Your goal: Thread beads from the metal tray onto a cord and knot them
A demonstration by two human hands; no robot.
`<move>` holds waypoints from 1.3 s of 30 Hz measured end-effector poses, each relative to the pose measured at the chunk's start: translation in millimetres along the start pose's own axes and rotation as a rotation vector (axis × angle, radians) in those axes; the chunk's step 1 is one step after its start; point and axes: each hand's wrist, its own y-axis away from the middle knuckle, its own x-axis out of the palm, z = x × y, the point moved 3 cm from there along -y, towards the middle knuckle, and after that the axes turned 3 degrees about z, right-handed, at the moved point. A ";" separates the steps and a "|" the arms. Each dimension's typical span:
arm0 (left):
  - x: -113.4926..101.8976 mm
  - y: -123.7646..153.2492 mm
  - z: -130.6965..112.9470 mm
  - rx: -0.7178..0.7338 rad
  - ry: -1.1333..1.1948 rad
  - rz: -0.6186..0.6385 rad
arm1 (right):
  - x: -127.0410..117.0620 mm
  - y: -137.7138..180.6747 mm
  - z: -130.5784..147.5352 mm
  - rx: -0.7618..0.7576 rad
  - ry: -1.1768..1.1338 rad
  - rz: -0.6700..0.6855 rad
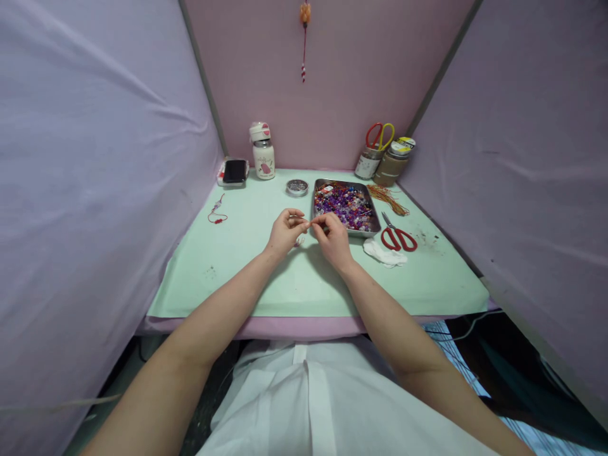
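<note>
My left hand and my right hand meet over the middle of the pale green table, fingertips pinched together around something tiny, perhaps a bead or thread, too small to name. Just beyond my right hand lies a metal tray full of purple, red and mixed beads. A small pale bit lies on the table under my left hand.
Red scissors and a white cloth lie right of the tray, orange threads behind them. Two jars with scissors stand back right. A white bottle, phone, round tin and beaded string sit left. Fabric walls enclose the table.
</note>
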 end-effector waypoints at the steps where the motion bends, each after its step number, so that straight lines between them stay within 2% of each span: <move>1: 0.4 -0.4 -0.7 0.009 0.005 0.015 | 0.0 0.1 0.3 0.001 0.000 0.004; 10: 9.8 3.9 -11.3 0.069 -0.041 0.095 | 0.0 -0.5 4.4 0.000 0.019 0.017; 15: 7.6 1.5 -10.6 0.145 -0.076 0.066 | 0.4 -0.9 3.4 -0.001 0.013 0.013; 32: 2.9 1.4 -14.1 0.047 -0.102 -0.012 | 0.1 -1.0 1.8 -0.007 0.023 0.014; 39: 1.1 -0.6 -8.5 0.047 -0.041 0.030 | -0.7 -1.4 0.5 -0.003 0.011 0.002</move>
